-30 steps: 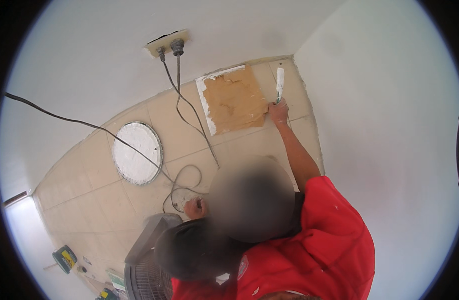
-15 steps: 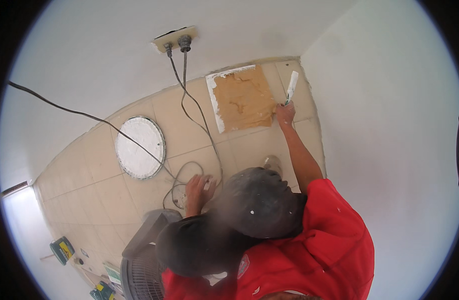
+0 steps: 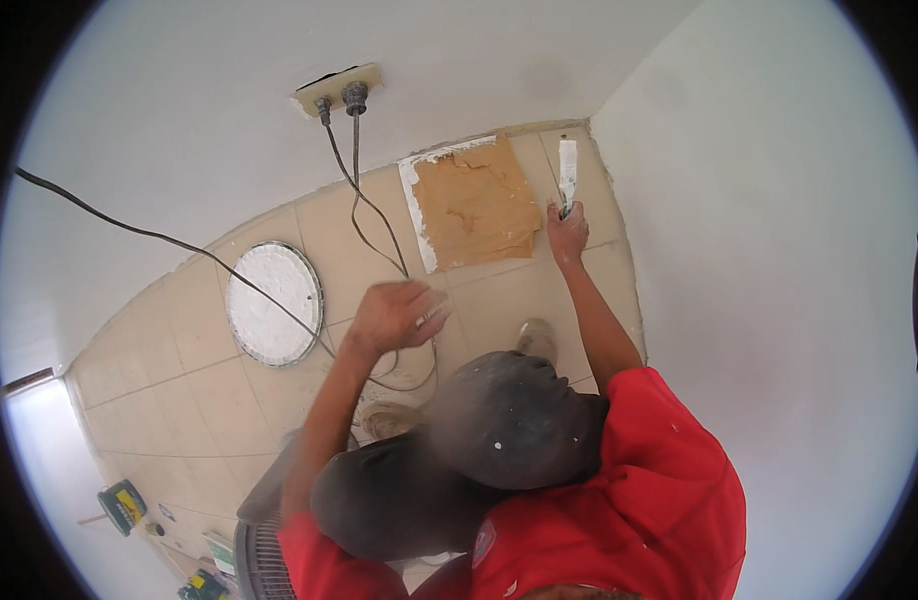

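Observation:
My right hand (image 3: 569, 235) is closed around the handle of a putty knife (image 3: 568, 165), its blade coated white and pointing toward the far wall. Just left of it lies a roughly square sheet of brown paper (image 3: 474, 205), wrinkled, with white material showing along its left and far edges. My left hand (image 3: 394, 318) is raised above the floor, fingers curled and slightly blurred. Something small and pale shows at its fingertips, too smeared to name. Beneath and beside that hand run grey cables.
A round white-coated lid (image 3: 276, 303) lies on the tiled floor at left, a dark cable (image 3: 194, 248) crossing it. Two plugs sit in a wall socket (image 3: 339, 92) hanging forward. A grey fan (image 3: 262, 555) stands by my left knee; green-and-yellow boxes (image 3: 124, 505) lie farther left.
My left hand has risen from the floor by the cables and moved forward. My right hand has shifted slightly left, and the putty knife now points straighter toward the wall.

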A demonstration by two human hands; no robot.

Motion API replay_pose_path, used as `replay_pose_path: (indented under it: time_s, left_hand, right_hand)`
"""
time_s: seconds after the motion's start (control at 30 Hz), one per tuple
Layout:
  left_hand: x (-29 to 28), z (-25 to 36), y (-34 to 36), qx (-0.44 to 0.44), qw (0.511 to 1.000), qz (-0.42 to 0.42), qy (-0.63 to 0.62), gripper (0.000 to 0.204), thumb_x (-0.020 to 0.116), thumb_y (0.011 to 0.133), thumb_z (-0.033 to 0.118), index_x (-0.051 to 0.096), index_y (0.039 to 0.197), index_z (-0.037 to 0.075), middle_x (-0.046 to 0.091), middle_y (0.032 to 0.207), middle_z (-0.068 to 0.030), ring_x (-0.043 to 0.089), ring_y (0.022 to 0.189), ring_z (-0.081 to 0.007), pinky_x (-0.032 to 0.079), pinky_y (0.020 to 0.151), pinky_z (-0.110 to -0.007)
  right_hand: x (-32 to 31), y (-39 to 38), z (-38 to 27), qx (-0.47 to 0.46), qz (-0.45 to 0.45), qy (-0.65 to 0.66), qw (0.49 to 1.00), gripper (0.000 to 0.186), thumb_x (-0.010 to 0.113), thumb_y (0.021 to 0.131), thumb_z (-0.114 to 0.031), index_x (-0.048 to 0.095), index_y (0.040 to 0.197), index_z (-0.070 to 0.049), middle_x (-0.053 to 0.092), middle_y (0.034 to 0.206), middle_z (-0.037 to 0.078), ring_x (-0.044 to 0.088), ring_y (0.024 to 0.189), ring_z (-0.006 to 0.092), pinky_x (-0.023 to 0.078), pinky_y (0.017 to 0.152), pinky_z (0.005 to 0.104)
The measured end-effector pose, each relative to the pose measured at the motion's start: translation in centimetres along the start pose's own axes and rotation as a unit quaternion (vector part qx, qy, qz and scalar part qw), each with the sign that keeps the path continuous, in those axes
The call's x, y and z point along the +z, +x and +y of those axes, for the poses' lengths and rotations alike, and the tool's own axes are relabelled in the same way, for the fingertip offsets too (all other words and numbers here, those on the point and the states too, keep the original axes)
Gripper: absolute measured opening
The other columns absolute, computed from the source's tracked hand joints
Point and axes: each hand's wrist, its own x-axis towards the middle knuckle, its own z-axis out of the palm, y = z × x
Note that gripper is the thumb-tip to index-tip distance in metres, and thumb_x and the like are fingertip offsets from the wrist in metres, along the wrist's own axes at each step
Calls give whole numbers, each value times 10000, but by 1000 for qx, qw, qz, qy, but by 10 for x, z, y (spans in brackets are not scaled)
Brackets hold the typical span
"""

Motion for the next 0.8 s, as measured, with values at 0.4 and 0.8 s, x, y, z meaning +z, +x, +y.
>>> replay_pose_path:
  time_s: [0.4,0.8]
  left_hand:
    - [122,-64,82,-316,902,-287,69,403,677,892,318,666,1164,21,721,1034,-217,705,980,-394,567,857,-497]
    - [76,-70,89,-239,870,-431,28,434,674,918,368,685,1216,53,714,1088,-223,684,1036,-385,536,898,-495]
  right_hand:
    - [59,-7,-24,-70,-151,219,961,251,540,962,-249,548,876,-13,557,650,93,582,591,218,469,584,399]
    - [48,-20,-87,69,-245,301,919,253,560,919,-220,555,749,-32,544,622,57,532,551,169,424,536,368]
